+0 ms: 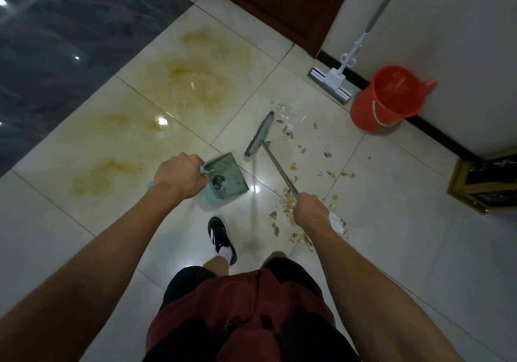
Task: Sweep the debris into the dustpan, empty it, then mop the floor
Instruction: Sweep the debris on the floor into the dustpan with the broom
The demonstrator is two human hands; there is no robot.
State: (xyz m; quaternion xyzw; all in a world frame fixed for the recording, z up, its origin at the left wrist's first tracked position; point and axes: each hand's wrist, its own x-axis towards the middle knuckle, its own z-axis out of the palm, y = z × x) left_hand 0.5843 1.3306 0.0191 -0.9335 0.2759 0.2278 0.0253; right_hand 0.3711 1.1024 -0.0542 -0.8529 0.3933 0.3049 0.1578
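Down by our shorts (240, 314) and shoe (221, 237), both arms reach out. Our left hand (179, 175) is clenched around the dustpan (223, 178) handle, pan sitting low over the tile, holding only a dark clump, no scraps we can make out. Our right hand (310, 210) is wrapped tight on the broom (260, 135) shaft, its head out past the scraps. The debris (293, 165) lies strewn to the right of the pan, some just under our right fist. So we judge sweeping barely begun: nothing gathered, nothing emptied. The yellow spill (193, 81) sits untouched; mop (334, 80) and bucket (389, 97) wait by the wall, well apart from us.
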